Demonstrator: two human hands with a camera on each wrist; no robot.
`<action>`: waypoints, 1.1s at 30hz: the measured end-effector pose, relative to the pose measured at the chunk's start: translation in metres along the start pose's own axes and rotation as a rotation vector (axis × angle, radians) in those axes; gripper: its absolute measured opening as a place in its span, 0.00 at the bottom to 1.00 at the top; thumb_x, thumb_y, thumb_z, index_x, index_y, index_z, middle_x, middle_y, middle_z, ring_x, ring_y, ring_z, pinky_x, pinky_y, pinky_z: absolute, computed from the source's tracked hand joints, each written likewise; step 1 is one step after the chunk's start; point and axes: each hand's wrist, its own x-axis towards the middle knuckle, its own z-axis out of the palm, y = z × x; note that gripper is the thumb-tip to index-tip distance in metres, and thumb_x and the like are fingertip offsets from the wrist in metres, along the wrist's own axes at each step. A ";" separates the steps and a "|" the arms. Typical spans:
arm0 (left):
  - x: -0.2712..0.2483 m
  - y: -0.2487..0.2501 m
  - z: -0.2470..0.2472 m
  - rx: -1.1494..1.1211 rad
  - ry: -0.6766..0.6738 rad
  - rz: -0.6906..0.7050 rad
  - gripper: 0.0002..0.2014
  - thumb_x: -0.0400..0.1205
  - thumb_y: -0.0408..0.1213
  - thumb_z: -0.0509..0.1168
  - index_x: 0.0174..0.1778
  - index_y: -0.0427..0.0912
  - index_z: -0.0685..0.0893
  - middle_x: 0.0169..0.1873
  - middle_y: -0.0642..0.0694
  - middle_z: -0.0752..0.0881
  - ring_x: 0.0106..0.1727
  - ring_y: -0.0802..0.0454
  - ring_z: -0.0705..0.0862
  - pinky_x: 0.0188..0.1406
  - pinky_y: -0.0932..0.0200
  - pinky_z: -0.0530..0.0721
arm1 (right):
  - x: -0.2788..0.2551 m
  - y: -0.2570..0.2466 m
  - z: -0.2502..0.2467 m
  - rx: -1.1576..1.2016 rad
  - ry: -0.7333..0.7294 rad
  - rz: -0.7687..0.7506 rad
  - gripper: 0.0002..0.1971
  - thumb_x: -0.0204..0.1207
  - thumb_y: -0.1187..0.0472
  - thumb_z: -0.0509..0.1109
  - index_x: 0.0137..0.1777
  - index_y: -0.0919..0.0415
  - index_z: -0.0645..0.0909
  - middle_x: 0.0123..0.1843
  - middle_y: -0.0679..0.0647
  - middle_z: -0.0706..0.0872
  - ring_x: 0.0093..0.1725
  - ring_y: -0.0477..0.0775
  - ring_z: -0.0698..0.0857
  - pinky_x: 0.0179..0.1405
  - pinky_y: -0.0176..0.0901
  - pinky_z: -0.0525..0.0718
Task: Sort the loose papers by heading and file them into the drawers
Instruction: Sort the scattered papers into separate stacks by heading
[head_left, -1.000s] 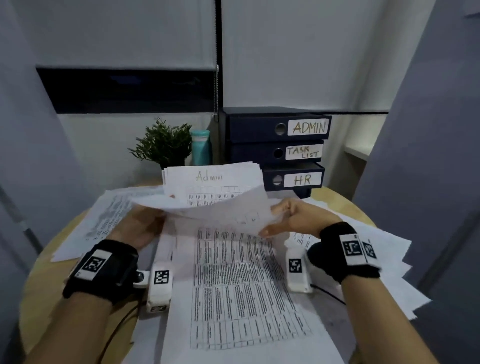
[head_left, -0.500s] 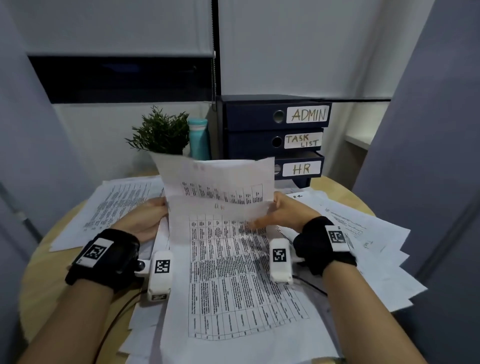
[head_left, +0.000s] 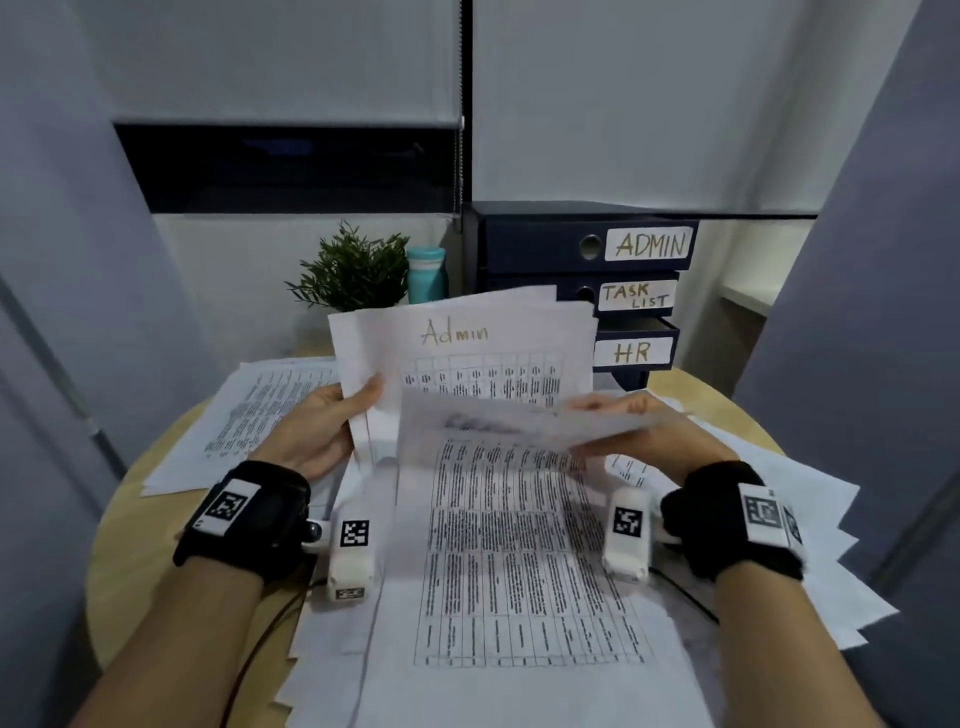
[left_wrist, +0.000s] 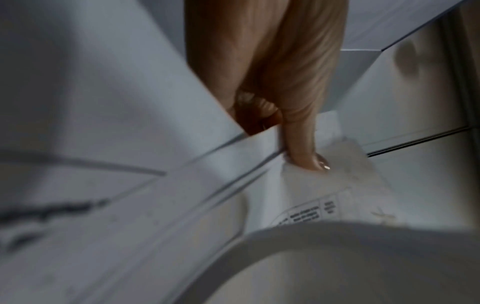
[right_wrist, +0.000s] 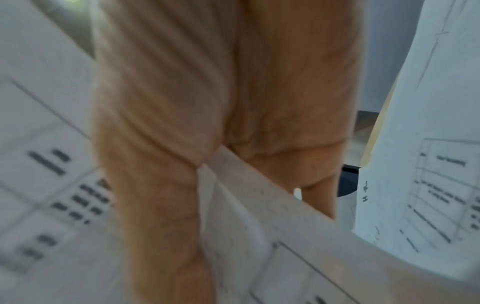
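Left hand (head_left: 317, 431) grips the edge of an upright bundle of sheets whose front page is headed "Admin" (head_left: 457, 332), thumb on the front and fingers behind, while the right hand (head_left: 639, 421) pinches the far edge of a blurred sheet (head_left: 524, 423) bent over between the two hands. Below them a long printed table page (head_left: 519, 561) lies on top of loose papers (head_left: 810, 545) spread across the round wooden surface (head_left: 130, 519). At the back of that surface stands a dark drawer unit with three labelled drawers: ADMIN (head_left: 652, 244) on top, TASK LIST (head_left: 636, 296) in the middle, HR (head_left: 631, 353) at the bottom; just left of it are a small green plant (head_left: 353, 270) and a teal bottle (head_left: 427, 273). From the left wrist, the left hand's (left_wrist: 272, 82) thumb presses down on a corner of paper, with other sheets fanned on either side. From the right wrist, the right hand (right_wrist: 207, 102) fills the view, a sheet's edge clamped between thumb and fingers, with printed pages to the left and right of it.
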 end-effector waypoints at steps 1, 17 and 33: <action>-0.002 0.000 0.001 0.027 -0.010 0.013 0.20 0.65 0.42 0.76 0.49 0.34 0.89 0.56 0.35 0.88 0.52 0.45 0.90 0.44 0.55 0.90 | 0.001 -0.004 0.004 -0.019 0.119 -0.019 0.12 0.68 0.71 0.79 0.45 0.52 0.90 0.42 0.41 0.92 0.45 0.38 0.90 0.47 0.30 0.82; -0.003 0.005 0.004 0.047 -0.117 0.069 0.12 0.70 0.38 0.70 0.43 0.35 0.92 0.45 0.40 0.92 0.43 0.48 0.91 0.43 0.57 0.90 | 0.020 0.017 0.002 0.040 0.284 -0.022 0.24 0.59 0.55 0.86 0.51 0.70 0.88 0.46 0.57 0.93 0.50 0.53 0.91 0.61 0.48 0.85; -0.002 0.003 0.006 0.211 0.130 0.192 0.10 0.81 0.22 0.63 0.54 0.33 0.86 0.50 0.37 0.89 0.47 0.46 0.89 0.41 0.60 0.89 | 0.007 0.041 -0.032 0.236 -0.262 -0.210 0.14 0.68 0.51 0.80 0.46 0.61 0.92 0.52 0.59 0.92 0.61 0.56 0.87 0.71 0.50 0.78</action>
